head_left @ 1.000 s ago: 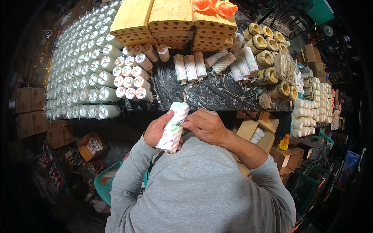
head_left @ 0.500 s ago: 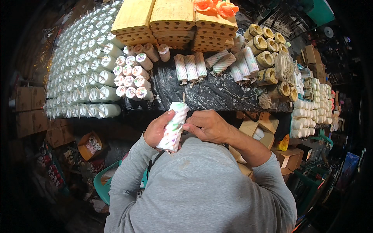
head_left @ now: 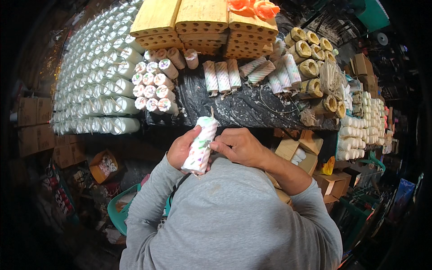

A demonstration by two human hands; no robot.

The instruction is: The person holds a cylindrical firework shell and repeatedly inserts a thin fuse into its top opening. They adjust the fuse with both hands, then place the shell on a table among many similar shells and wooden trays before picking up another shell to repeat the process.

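Note:
A white spiral-ribbed pillar candle [head_left: 201, 146] with green, purple and orange flecks is held up before my body, tilted, its wick end pointing away from me. My left hand [head_left: 181, 148] is closed around its left side. From the right, my right hand [head_left: 238, 145] is closed in a pinch, thumb tip against the candle's side. A small dark flat piece [head_left: 208, 144] shows at that thumb tip; its kind cannot be made out. Farther off on the table, similar striped candles [head_left: 221, 77] lie on black plastic, and flecked candles [head_left: 152, 91] are stacked to their left.
The black plastic-covered table [head_left: 193, 114] lies just beyond my hands. Many glass jars with wicks [head_left: 96, 105] are stacked at left, yellow perforated blocks [head_left: 202, 20] at the back. Hollow tan moulds [head_left: 308, 67] and pale candles [head_left: 353, 137] are at right; an open cardboard box [head_left: 297, 150] sits below.
The candle has turned slightly in my left hand, so different coloured flecks face up. My right thumb has shifted a little along its side. The whole view has moved slightly.

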